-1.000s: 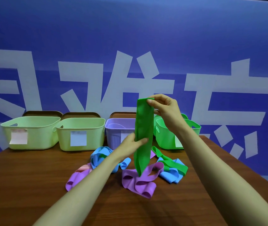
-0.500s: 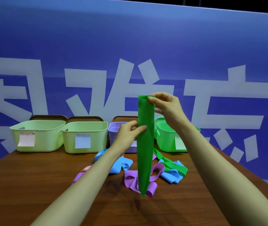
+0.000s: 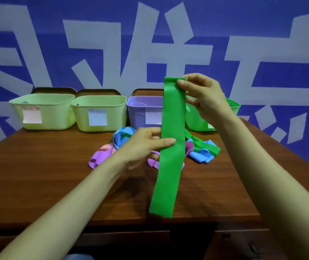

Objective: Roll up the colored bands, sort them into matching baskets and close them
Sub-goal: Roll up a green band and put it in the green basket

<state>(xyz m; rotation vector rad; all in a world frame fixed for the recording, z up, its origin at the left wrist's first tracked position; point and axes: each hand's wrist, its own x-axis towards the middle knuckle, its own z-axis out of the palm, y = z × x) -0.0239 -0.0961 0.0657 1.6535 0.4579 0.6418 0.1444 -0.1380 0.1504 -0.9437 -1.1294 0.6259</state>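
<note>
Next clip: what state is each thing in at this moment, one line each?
green band: unrolled, hanging flat in the air.
right hand: pinches its top end.
left hand: pinches it midway.
left pale basket: open.
second pale basket: open.
purple basket: open.
green basket: open, partly hidden.
loose bands: unrolled, heaped.

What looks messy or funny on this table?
Only the heap of loose bands on the table: blue, purple, pink and green ones lie tangled together, unrolled, before the baskets. The green band pinched by the left hand and right hand hangs flat. The baskets stand upright in a row; nothing looks broken.
</note>
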